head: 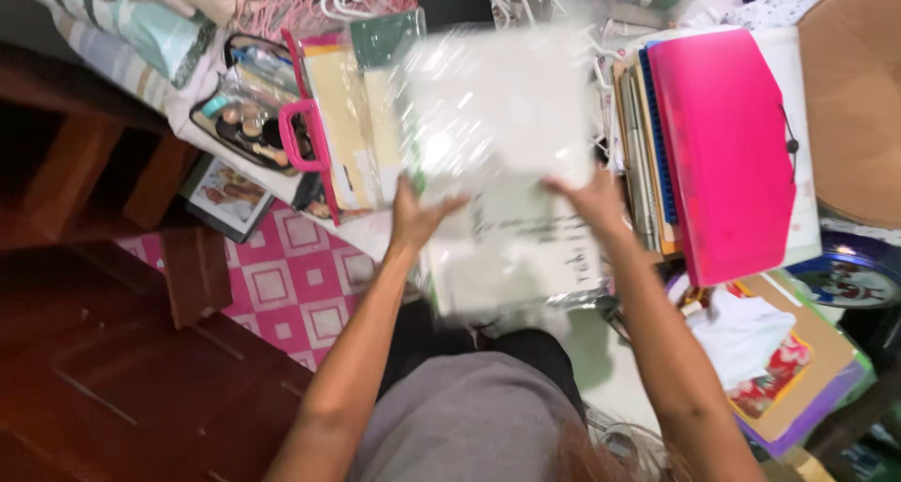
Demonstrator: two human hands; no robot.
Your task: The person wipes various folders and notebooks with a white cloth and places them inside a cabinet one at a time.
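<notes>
Clear plastic sleeve (497, 107), glossy, crinkled and motion-blurred, raised over a flat sheet of white papers (521, 247) at the middle of the clutter. Left hand (418, 214) and right hand (589, 198), fingers loosely spread, each grip the sleeve's lower edge. Alongside: smooth, rigid pink folder (727, 153) atop stacked files on the right; transparent pink-handled case (282, 116) on the left.

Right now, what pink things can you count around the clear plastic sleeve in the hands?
Pink folder, right of the sleeve: 1
Pink-framed clear carry case, left of the sleeve: 1
Pink checked mat on the floor: 1
Total: 3
The clear plastic sleeve is blurred; left hand and right hand hold it.
</notes>
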